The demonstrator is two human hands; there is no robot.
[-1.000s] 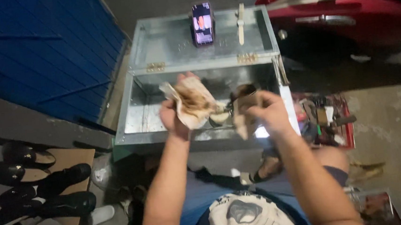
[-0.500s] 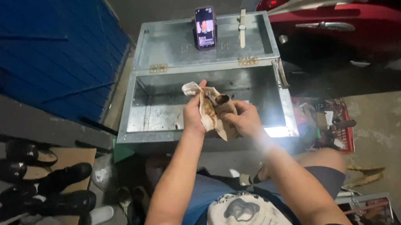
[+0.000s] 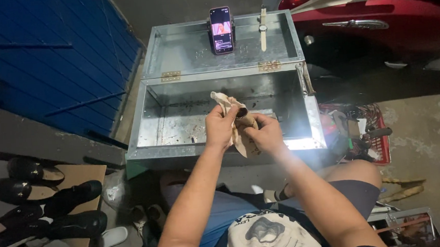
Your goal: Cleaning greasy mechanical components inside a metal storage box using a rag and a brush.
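Stained beige rag (image 3: 242, 137) bunched in the clenched grip of left hand (image 3: 220, 128) and right hand (image 3: 264, 134), over the galvanised metal box (image 3: 178, 122).

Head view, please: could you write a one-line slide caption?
Both hands, left hand and right hand, grip a stained rag over an open metal box.

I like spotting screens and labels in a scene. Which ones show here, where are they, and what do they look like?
Phone: propped upright on the open lid of the metal box, a dark upright rectangle, its screen lit in pink and white.
Print: on the person's blue shirt, low in the picture, a white patch with a grey figure.
No other screens or labels can be made out.
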